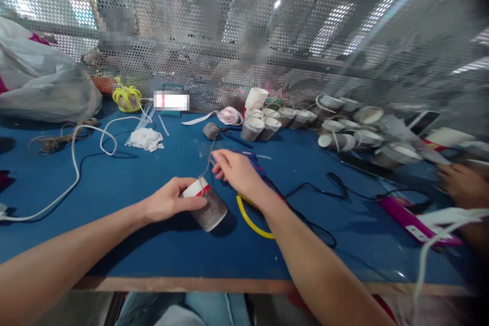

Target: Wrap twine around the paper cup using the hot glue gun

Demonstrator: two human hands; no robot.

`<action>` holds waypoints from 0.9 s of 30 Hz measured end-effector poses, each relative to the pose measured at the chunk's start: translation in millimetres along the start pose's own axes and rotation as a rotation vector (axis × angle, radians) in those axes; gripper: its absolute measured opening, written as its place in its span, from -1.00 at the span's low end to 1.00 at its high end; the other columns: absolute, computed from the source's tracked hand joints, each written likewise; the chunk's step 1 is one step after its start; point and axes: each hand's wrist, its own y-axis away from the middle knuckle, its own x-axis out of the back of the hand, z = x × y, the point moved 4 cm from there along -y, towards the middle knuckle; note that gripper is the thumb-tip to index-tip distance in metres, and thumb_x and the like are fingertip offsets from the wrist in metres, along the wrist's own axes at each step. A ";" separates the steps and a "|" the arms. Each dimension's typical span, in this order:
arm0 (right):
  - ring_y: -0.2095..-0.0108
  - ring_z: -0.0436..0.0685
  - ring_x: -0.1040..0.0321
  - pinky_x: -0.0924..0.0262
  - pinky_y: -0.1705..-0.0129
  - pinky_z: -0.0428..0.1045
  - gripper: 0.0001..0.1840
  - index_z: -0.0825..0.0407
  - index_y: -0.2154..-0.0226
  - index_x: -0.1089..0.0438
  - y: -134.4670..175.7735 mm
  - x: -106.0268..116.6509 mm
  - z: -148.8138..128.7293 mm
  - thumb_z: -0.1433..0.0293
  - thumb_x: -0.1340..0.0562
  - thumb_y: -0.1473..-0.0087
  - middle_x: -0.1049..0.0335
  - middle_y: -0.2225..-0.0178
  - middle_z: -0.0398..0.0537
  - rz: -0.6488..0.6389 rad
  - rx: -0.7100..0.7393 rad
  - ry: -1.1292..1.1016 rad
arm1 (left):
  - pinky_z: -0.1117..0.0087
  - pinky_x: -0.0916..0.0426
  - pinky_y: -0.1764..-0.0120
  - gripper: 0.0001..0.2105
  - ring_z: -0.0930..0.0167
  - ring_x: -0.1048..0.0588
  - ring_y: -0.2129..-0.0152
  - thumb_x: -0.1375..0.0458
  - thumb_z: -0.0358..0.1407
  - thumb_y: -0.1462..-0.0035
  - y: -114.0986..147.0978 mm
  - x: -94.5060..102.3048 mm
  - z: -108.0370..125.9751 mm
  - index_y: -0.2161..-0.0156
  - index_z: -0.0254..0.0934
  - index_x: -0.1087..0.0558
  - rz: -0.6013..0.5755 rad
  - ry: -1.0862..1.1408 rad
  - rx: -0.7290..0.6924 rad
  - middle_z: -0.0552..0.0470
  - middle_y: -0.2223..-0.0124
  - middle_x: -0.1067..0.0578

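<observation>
My left hand (183, 196) is wrapped round a paper cup (214, 209) that lies tilted just above the blue table. Grey-brown cord covers much of the cup's side, and a white and red band shows bare. My right hand (233, 168) pinches the loose grey cord (208, 163) between thumb and fingers. That cord runs from the cup up to a small grey ball of yarn (211, 131) further back. Beneath my right forearm lie a yellow curved handle (252, 221) and a blue tool, partly hidden.
Several wrapped cups (263, 125) stand at the back, with more to the right. A white cable (78, 163), crumpled white scraps (145, 139) and a plastic bag (42, 76) lie left. Another person's hand (464, 183) is at far right, near a magenta box (416, 221).
</observation>
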 end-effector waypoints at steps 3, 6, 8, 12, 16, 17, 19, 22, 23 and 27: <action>0.65 -0.02 -0.30 -0.16 0.53 -0.10 -0.76 0.05 0.43 -0.32 -6.5 34.3 12.4 0.30 -0.01 -0.04 -0.38 0.57 -0.10 0.145 -0.102 0.155 | 0.50 -0.24 0.41 -0.77 0.51 -0.34 0.56 -0.23 -0.27 0.20 -1.4 3.0 0.7 0.39 -0.37 -0.42 0.057 0.087 0.002 0.08 0.50 -0.42; 0.38 0.19 -0.36 -0.16 0.33 0.03 -0.83 0.08 0.46 -0.33 -13.8 61.8 32.2 0.32 -0.11 0.04 -0.39 0.45 0.07 0.231 -0.199 0.297 | 0.51 -0.25 0.39 -0.77 0.52 -0.35 0.55 -0.25 -0.32 0.23 -2.3 6.3 1.4 0.38 -0.35 -0.41 0.092 0.090 -0.030 0.09 0.47 -0.44; 0.30 0.26 -0.33 -0.15 0.27 0.07 -0.88 0.10 0.53 -0.34 -18.4 65.5 50.7 0.36 -0.21 0.12 -0.38 0.45 0.11 0.175 -0.257 0.344 | 0.51 -0.26 0.38 -0.76 0.52 -0.36 0.54 -0.25 -0.34 0.23 -2.4 8.9 1.6 0.35 -0.34 -0.40 0.113 0.050 -0.061 0.09 0.45 -0.44; 0.24 0.09 -0.28 -0.20 0.23 0.06 -0.76 0.08 0.23 -0.30 -21.1 50.0 84.6 0.33 -0.12 -0.02 -0.30 0.19 0.01 0.042 -0.349 0.323 | 0.50 -0.26 0.38 -0.75 0.50 -0.36 0.53 -0.22 -0.33 0.19 -2.4 11.6 1.5 0.31 -0.35 -0.38 0.133 -0.071 -0.115 0.07 0.43 -0.44; 0.23 0.09 -0.27 -0.21 0.24 0.05 -0.74 0.07 0.18 -0.27 -19.7 40.2 94.3 0.34 -0.11 -0.03 -0.27 0.16 0.02 0.078 -0.374 0.229 | 0.52 -0.25 0.42 -0.77 0.52 -0.34 0.55 -0.18 -0.35 0.14 -2.6 9.8 2.6 0.29 -0.36 -0.36 0.127 -0.192 -0.144 0.07 0.44 -0.42; 0.27 0.11 -0.29 -0.22 0.28 0.04 -0.75 0.09 0.22 -0.28 -18.6 41.3 92.5 0.35 -0.15 0.01 -0.31 0.21 0.05 0.104 -0.370 0.191 | 0.52 -0.25 0.42 -0.78 0.52 -0.33 0.56 -0.17 -0.35 0.14 -2.6 9.2 3.3 0.29 -0.36 -0.36 0.126 -0.218 -0.148 0.08 0.45 -0.42; 0.35 0.14 -0.33 -0.24 0.38 0.01 -0.74 0.12 0.26 -0.28 -14.5 46.6 84.5 0.40 -0.20 0.09 -0.36 0.30 0.08 0.160 -0.348 0.097 | 0.52 -0.25 0.42 -0.79 0.52 -0.33 0.56 -0.15 -0.36 0.13 -2.5 8.8 5.4 0.31 -0.37 -0.36 0.132 -0.276 -0.158 0.08 0.45 -0.42; 0.43 0.06 -0.34 -0.25 0.44 -0.05 -0.75 0.10 0.27 -0.25 -2.8 54.0 63.5 0.41 -0.17 0.10 -0.38 0.35 0.02 0.173 -0.276 -0.078 | 0.50 -0.26 0.39 -0.81 0.51 -0.33 0.54 -0.13 -0.36 0.12 -2.5 10.4 9.5 0.33 -0.39 -0.36 0.150 -0.380 -0.190 0.07 0.45 -0.42; 0.46 0.03 -0.34 -0.26 0.44 -0.07 -0.79 0.10 0.32 -0.26 2.2 54.1 55.0 0.38 -0.17 0.09 -0.39 0.39 -0.02 0.142 -0.247 -0.134 | 0.50 -0.26 0.38 -0.81 0.51 -0.33 0.53 -0.12 -0.37 0.12 -2.6 11.4 10.5 0.32 -0.40 -0.36 0.156 -0.412 -0.197 0.07 0.44 -0.42; 0.63 -0.03 -0.28 -0.22 0.57 -0.11 -0.76 0.11 0.47 -0.29 24.1 44.3 23.0 0.25 -0.19 0.12 -0.35 0.59 -0.10 -0.015 -0.176 -0.304 | 0.51 -0.26 0.41 -0.80 0.52 -0.32 0.55 -0.11 -0.37 0.11 -4.1 16.6 9.6 0.31 -0.41 -0.34 0.171 -0.484 -0.174 0.09 0.45 -0.40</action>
